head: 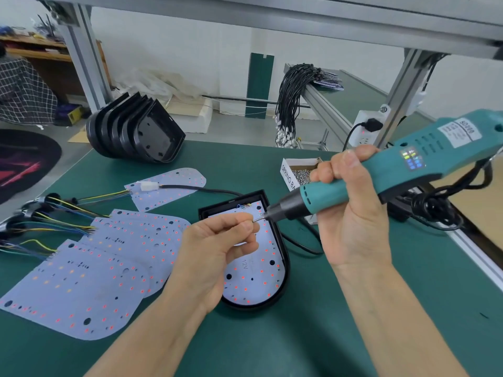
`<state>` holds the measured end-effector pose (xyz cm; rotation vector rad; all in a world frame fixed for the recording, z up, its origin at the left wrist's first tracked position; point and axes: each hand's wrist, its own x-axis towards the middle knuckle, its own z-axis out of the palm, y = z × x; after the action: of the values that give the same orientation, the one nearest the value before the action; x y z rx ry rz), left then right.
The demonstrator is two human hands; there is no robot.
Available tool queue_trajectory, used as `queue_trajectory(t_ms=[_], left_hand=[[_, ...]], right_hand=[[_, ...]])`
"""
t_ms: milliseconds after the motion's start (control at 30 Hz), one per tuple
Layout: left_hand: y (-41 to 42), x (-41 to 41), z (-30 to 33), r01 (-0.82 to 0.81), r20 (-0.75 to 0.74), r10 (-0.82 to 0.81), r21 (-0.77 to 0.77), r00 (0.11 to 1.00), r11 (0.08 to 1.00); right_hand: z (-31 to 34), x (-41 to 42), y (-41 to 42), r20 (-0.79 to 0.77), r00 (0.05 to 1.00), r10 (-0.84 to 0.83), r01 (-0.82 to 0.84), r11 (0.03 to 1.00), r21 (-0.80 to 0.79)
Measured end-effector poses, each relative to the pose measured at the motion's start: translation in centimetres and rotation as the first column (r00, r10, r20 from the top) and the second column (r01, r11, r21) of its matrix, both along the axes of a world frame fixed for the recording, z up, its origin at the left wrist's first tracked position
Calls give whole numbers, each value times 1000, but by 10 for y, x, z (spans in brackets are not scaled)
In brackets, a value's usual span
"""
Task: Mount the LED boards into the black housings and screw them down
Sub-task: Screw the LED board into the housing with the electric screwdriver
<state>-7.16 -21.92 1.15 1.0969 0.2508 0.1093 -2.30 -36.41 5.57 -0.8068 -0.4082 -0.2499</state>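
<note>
1. On the green mat [353,308] in front of you, one LED board [261,268] already sits inside a black housing [284,257], with its cable running out past the far edge. That is the piece in hand.
2. Your right hand [351,213] is wrapped around the teal electric screwdriver [381,175], which is held tilted with its bit aimed down and to the left, above the board's far end.
3. Your left hand [217,248] is curled, thumb and forefinger pinched at the bit tip. It appears to be seating a small screw there, though the screw itself is too small to make out.
4. Judged from this, you are loading the bit, not yet driving. Let the screw sit straight on the tip before you let go.
5. Bring the driver closer to upright over the mounting hole before pulling the trigger; at this slant the screw would likely start crooked or skate across the white board.
6. Once the screw is engaged, move your left fingers clear of the bit and use them to steady the housing rim instead.
7. Keep the board flat in the housing so the holes line up.
8. More screws wait in the open box [299,170] just beyond the housing. Spare LED boards [89,281] lie overlapped to your left, and a stack of empty housings [136,131] stands at the far edge.
</note>
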Motion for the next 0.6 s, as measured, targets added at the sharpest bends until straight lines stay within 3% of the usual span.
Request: queue_trajectory(t_ms=[467, 600], left_hand=[[4, -4, -1, 13, -23, -11, 49, 1000, 999], [7, -2, 0, -20, -45, 18, -49, 999, 999]], right_hand=[[2, 3, -4, -26, 999, 27, -25, 997, 70], [-1, 3, -1, -39, 999, 21, -18, 998, 59]])
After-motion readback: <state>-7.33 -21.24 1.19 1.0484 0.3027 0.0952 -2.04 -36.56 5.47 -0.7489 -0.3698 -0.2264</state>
